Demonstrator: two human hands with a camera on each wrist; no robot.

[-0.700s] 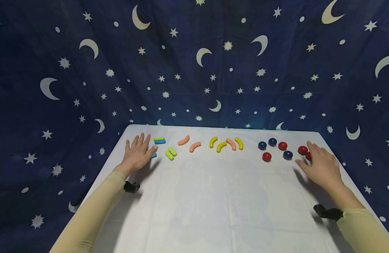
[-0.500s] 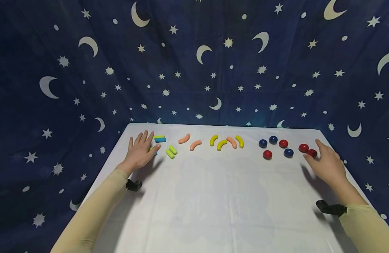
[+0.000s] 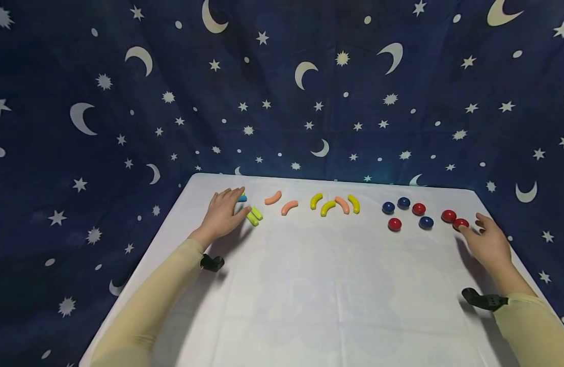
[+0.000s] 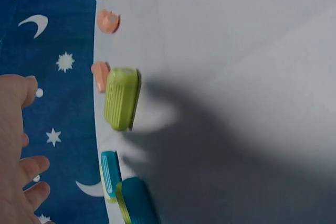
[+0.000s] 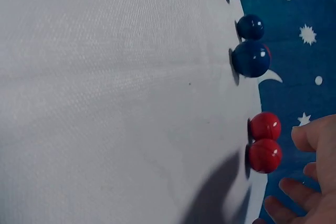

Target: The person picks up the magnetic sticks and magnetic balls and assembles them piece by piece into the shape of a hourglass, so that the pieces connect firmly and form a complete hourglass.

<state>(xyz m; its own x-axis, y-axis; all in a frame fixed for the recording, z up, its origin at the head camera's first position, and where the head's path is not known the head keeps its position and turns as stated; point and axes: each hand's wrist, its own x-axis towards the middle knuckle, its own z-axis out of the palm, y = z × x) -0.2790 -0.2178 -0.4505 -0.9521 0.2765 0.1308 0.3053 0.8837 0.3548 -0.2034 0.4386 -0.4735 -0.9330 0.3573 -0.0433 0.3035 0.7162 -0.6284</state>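
Note:
My left hand (image 3: pixel 221 215) hovers with spread, relaxed fingers at the table's back left and holds nothing. Beneath its fingertips a blue ridged block (image 3: pixel 242 199) shows in part; the hand hides others. In the left wrist view blue blocks (image 4: pixel 139 203) lie against green ones. Two lime-green ridged blocks (image 3: pixel 252 219) lie beside the thumb. At the back right my right hand (image 3: pixel 489 245) has loosely bent fingers and an empty palm. Its thumb overlaps the nearer of two glossy red balls (image 3: pixel 449 216) in the head view, but the right wrist view shows a gap between thumb and red ball (image 5: pixel 264 156).
Two orange curved pieces (image 3: pixel 289 207) lie right of the green blocks. Several yellow banana-shaped pieces (image 3: pixel 327 208) and another orange one sit mid-row. Further right are dark blue balls (image 3: pixel 426 223) and more red balls (image 3: pixel 394 224). A starry blue cloth (image 3: pixel 282 92) hangs behind the white table (image 3: pixel 318 295).
My left hand has moved rightward and forward over the blue blocks. The right hand has drawn a little to the right of the red balls, its fingers more bent. The head view has shifted slightly.

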